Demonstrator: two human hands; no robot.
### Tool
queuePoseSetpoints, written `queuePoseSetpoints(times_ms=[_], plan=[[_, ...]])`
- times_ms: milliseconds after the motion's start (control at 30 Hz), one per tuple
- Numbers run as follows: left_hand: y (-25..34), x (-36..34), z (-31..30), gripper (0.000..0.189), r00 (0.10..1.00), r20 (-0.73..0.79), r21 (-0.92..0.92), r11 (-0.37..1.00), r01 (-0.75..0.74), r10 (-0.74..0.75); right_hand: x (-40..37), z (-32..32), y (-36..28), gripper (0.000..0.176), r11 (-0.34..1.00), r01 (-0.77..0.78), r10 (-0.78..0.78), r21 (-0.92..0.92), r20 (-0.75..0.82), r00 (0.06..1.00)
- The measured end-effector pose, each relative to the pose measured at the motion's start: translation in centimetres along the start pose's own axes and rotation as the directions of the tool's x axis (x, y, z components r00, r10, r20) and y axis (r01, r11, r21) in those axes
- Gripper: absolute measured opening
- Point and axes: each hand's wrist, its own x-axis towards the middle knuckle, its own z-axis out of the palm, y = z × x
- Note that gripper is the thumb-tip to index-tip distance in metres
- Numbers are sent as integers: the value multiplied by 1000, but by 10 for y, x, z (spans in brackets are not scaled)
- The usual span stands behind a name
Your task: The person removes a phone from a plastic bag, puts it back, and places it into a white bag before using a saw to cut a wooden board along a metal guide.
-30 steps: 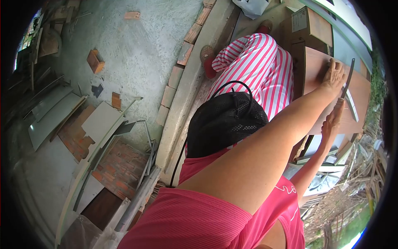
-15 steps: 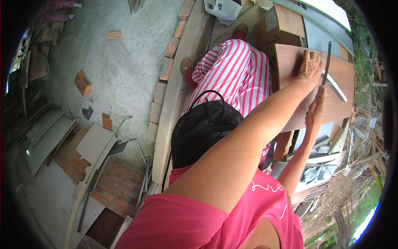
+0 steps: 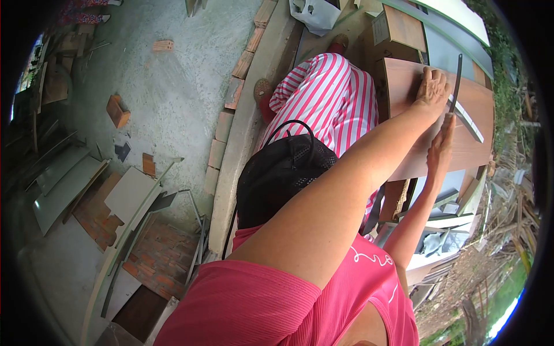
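Observation:
My left hand (image 3: 433, 89) bears down on a brown wooden board (image 3: 407, 104), its fingers bent over the near end of a narrow pale strip (image 3: 468, 120). The strip lies slantwise across the board. Closed around the hidden handle end of a long, thin, dark blade (image 3: 459, 81), my right hand (image 3: 443, 138) is at the board's lower right. The blade points away from me and crosses the strip close beside my left hand. My left forearm reaches over my striped trousers (image 3: 314, 95).
A black mesh bag (image 3: 283, 179) rests by my lap. Brown cabinets (image 3: 404, 29) stand beyond the board, and offcuts (image 3: 444, 219) lie below it. Bricks (image 3: 225, 126) line the concrete ledge. Panels (image 3: 130, 196) and a loose brick (image 3: 163, 45) lie on the floor at left.
My right hand and the blade have slid slightly forward, away from me. My left hand keeps its place by the strip. The whole view has shifted a little.

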Motion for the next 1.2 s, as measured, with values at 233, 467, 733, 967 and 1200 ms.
queuePoseSetpoints(times_ms=[233,467,733,967,1200], plan=[[2,0,-6,31,998,63,10,1000,24,-25,-1,0,-3,52,983,-180,177,27,101,979],[0,-2,-5,32,1000,31,7,1000,-5,4,-105,-15,-16,52,991,-119,116,56,52,992],[-5,-2,7,23,988,-154,-110,993,-38,20,-10,9,17,50,985,161,-157,53,-80,984],[-6,-4,-13,20,996,-83,-42,998,-40,37,-3,9,-5,51,995,98,-92,32,-143,985],[-7,-5,-12,19,996,-62,-12,998,-69,68,-119,-12,-8,55,984,-144,143,103,23,989]])
